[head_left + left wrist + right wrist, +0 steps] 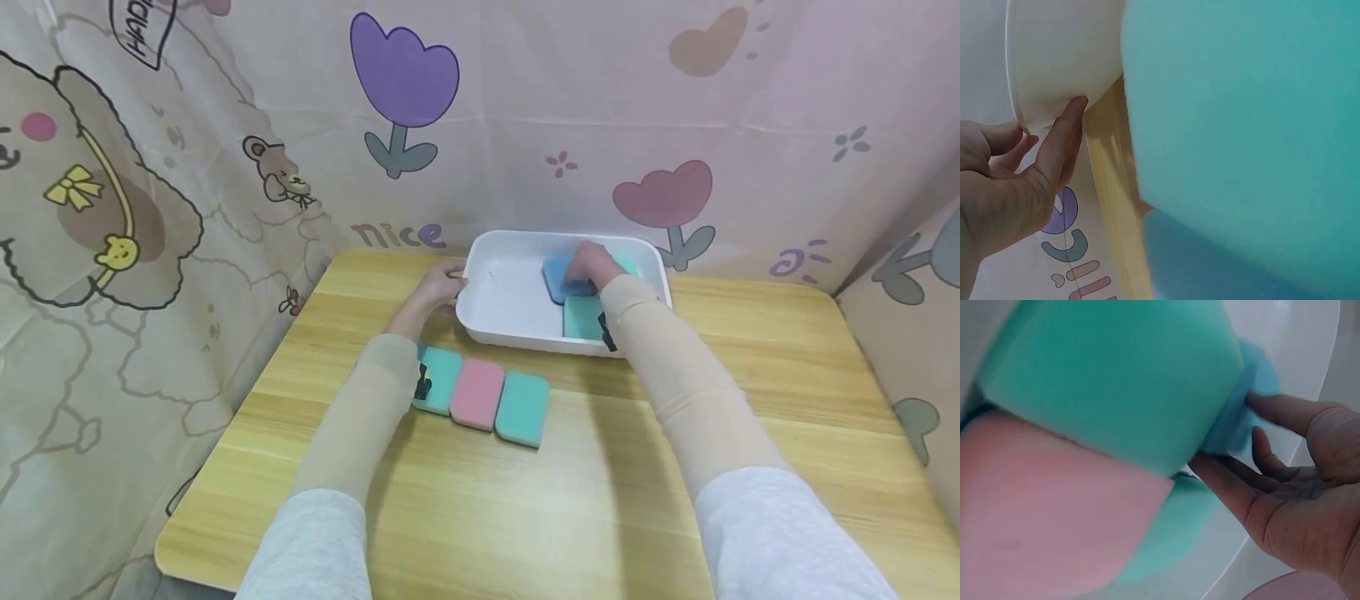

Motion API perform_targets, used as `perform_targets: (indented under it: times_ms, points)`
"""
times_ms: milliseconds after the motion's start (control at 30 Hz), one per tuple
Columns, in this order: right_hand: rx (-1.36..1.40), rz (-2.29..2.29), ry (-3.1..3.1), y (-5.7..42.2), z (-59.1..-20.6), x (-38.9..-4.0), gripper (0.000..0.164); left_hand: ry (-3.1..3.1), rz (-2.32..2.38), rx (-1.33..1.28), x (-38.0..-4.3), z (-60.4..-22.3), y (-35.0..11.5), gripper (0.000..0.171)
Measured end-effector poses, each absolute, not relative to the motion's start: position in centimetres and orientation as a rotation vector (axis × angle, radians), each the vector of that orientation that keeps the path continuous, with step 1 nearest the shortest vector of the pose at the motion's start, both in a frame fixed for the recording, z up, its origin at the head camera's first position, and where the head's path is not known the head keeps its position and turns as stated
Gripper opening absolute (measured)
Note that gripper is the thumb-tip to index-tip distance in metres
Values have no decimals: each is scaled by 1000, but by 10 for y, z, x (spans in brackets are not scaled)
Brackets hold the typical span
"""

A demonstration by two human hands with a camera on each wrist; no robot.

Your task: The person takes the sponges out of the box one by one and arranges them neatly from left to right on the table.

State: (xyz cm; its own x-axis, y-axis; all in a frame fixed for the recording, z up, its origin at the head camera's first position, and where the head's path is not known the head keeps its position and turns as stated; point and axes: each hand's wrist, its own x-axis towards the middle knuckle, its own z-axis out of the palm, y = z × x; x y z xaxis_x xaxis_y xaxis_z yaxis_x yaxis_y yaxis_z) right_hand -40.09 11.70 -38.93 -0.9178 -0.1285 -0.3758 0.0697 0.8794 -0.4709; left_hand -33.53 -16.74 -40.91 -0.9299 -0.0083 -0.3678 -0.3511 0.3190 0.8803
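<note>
My left hand (435,288) holds the left end of a white plastic tray (506,304); in the left wrist view its thumb is at the rim and its fingers lie along the outer wall. Inside the tray's right half, my right hand (594,265) pinches a blue sponge (553,282). The right wrist view shows the thumb on one face of this blue sponge (1254,378) and fingers at its lower edge. A teal sponge (581,317) lies just in front of it, and another teal sponge (626,262) is partly hidden behind the hand. Large in the right wrist view is a pink sponge (1060,512).
In front of the tray, a teal sponge (442,379), a pink sponge (477,393) and a second teal one (522,408) lie in a row on the wooden table (525,525). The left forearm partly covers the row's left end. A patterned cloth (525,100) hangs behind the table.
</note>
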Motion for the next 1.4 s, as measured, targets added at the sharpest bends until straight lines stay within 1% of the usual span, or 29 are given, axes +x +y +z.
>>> perform_targets:
  times_ms: [100, 167, 233, 467, 533, 967, 1000, 1100, 1133, 1167, 1233, 1267, 1333, 1367, 1400]
  points:
    - [-87, -636, 2689, 116, -391, -402, 28, 2297, 1651, -324, -335, -410, -167, 53]
    - [-90, -621, 2696, 116, -393, -404, 24, 2302, 1654, -325, -334, -411, -167, 53]
    - [-64, -611, 2686, 117, -394, -406, 24, 2301, 1661, -327, -334, -411, -167, 53]
    - [8, -647, 2629, 117, -394, -406, 43, 2286, 1682, -326, -333, -410, -167, 53]
    - [8, -667, 2621, 117, -393, -405, 46, 2289, 1685, -324, -332, -409, -167, 53]
    - [-17, -687, 2579, 118, -390, -408, 51, 2297, 1673, -313, -333, -410, -166, 53]
    - [-22, -695, 2584, 119, -389, -407, 50, 2297, 1671, -311, -333, -410, -166, 53]
    - [-23, -742, 2617, 122, -386, -405, 27, 2294, 1677, -306, -333, -410, -166, 53]
    - [-29, -754, 2633, 123, -386, -404, 25, 2292, 1679, -305, -333, -410, -166, 53]
    - [-32, -769, 2645, 124, -385, -404, 29, 2295, 1680, -304, -333, -411, -166, 54]
    - [-44, -796, 2665, 127, -384, -404, 46, 2294, 1683, -302, -333, -411, -166, 53]
    - [-52, -809, 2676, 127, -383, -403, 51, 2297, 1680, -301, -333, -410, -166, 53]
    - [-70, -850, 2688, 129, -379, -401, 53, 2293, 1679, -305, -332, -409, -166, 53]
    - [-74, -873, 2694, 129, -377, -400, 51, 2290, 1681, -306, -332, -409, -166, 53]
    - [-82, -900, 2698, 130, -374, -398, 46, 2288, 1682, -309, -332, -409, -166, 53]
